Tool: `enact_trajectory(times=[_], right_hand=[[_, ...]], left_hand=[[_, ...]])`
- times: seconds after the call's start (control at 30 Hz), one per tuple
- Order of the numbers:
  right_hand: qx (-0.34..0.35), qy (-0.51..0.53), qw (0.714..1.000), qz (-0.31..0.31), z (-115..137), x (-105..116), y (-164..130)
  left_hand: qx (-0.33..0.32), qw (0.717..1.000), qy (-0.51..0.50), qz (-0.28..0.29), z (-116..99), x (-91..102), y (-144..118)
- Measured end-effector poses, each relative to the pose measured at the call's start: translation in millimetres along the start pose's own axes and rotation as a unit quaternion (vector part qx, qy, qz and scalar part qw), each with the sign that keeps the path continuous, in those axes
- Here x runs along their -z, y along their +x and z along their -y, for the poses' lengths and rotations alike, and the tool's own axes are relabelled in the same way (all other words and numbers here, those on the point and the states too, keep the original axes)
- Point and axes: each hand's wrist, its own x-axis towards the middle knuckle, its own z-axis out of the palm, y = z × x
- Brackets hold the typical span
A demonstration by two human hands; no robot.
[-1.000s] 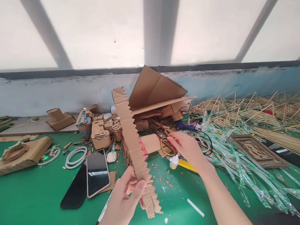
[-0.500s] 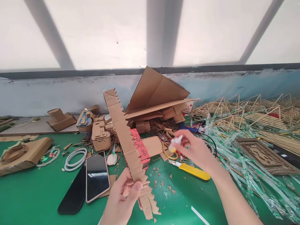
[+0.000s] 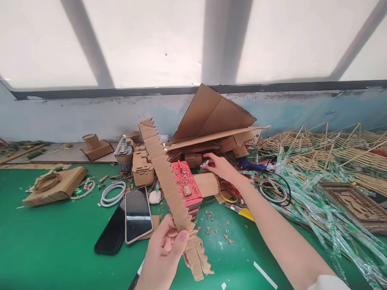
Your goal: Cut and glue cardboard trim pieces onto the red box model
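Note:
My left hand (image 3: 165,249) pinches the lower end of a long cardboard strip (image 3: 164,171), whose right edge is cut into jagged teeth. The strip stands tilted, its top leaning left. Behind it sits a red patterned box (image 3: 188,185), partly covered by the strip. Reaching forward past that box, my right hand (image 3: 221,166) has its fingers closed on a small whitish crumpled piece (image 3: 204,164), too small to name. Below my right forearm lies a yellow utility knife (image 3: 246,214), its handle partly hidden by the arm.
Two phones (image 3: 138,214) lie left of my left hand, near a coiled white cable (image 3: 113,193). Folded cardboard (image 3: 214,110) leans at the back over a scrap pile. Clear plastic strips (image 3: 313,212) and stick frames (image 3: 333,144) cover the right. Triangular scraps (image 3: 227,238) dot the green table (image 3: 57,251).
My right hand has moved forward and left with the whitish piece, towards the scraps behind the red box. My left hand still holds the strip. The view has shifted left.

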Motion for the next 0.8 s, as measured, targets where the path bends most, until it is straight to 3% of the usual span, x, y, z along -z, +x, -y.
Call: enact_trajectory(times=[0.13,0.23,0.3,0.5,0.6,0.73,0.77,0.8], right_hand=[[-0.031,0.016,0.999,-0.027,-12.6,35.8,-18.0],[-0.083,-0.029,0.994,-0.065,-27.0,66.9,-46.4],[-0.117,-0.076,0.989,-0.054,-34.8,78.3,-67.3],[-0.140,-0.202,0.969,-0.011,-38.6,60.2,-93.7],[-0.127,-0.215,0.967,-0.039,-34.8,56.4,-93.8],[-0.128,-0.215,0.962,-0.108,-17.2,68.6,-108.4],[-0.108,-0.176,0.973,-0.105,-8.8,70.1,-115.5],[-0.085,-0.118,0.988,-0.055,1.1,69.4,-123.5]], left_hand=[[0.020,0.999,-0.012,0.030,7.8,-7.8,1.3],[0.043,0.997,-0.034,0.058,6.4,-20.0,1.7],[0.063,0.994,-0.055,0.074,2.5,-31.5,3.4],[0.053,0.973,-0.088,0.207,2.3,-70.9,29.5],[0.018,0.978,-0.054,0.201,3.0,-78.7,47.0],[-0.008,0.981,-0.016,0.193,-10.0,-73.8,55.8],[-0.012,0.980,-0.024,0.196,-15.6,-72.3,54.9],[-0.015,0.978,-0.036,0.204,-21.7,-71.4,53.1]])
